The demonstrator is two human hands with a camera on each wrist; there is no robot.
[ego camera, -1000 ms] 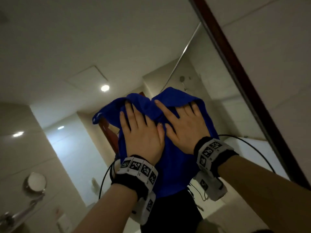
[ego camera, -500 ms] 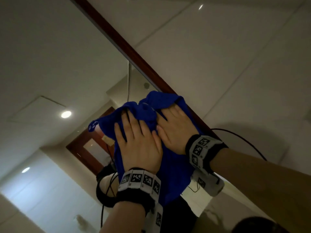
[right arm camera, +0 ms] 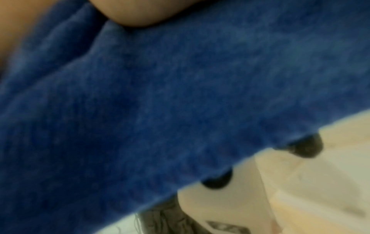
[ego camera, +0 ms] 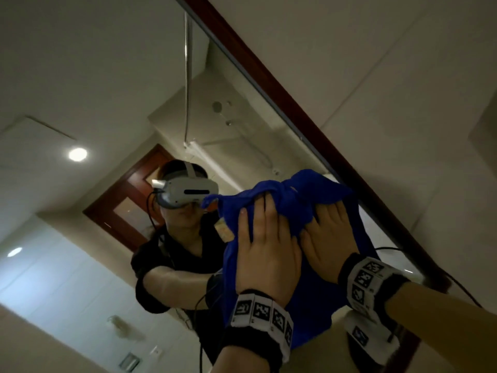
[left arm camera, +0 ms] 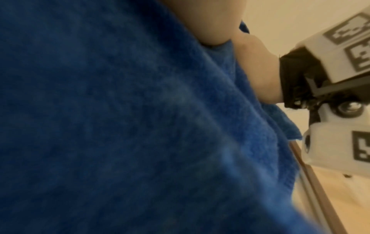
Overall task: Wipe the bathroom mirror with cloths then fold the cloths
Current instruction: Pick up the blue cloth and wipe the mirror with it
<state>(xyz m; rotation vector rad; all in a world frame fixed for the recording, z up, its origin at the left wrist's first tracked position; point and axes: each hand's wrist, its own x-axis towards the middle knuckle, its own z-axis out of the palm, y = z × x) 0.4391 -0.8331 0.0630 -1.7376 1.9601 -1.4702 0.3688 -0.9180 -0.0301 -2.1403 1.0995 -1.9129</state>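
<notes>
A blue cloth [ego camera: 298,189] is pressed against the mirror [ego camera: 107,76], close to its dark red-brown frame [ego camera: 291,103]. My left hand [ego camera: 265,238] lies flat on the cloth with its fingers straight. My right hand [ego camera: 329,235] presses beside it, thumb next to thumb, its fingertips hidden under a bunched fold. The cloth's lower part hangs below both wrists. In the left wrist view the cloth [left arm camera: 120,126] fills most of the picture, with the right hand's heel [left arm camera: 260,71] on it. The right wrist view shows blurred cloth [right arm camera: 160,95] under the palm.
The frame runs diagonally from top centre to lower right, with pale wall tiles [ego camera: 403,76] beyond it. The mirror reflects a person wearing a headset [ego camera: 185,192], a ceiling light [ego camera: 77,154], a brown door and a shower rail. Open glass lies to the left of the hands.
Both hands have slid the cloth along the glass beside the frame. The cloth has bunched up over the right fingertips. The head view has swung, so the person's reflection now shows.
</notes>
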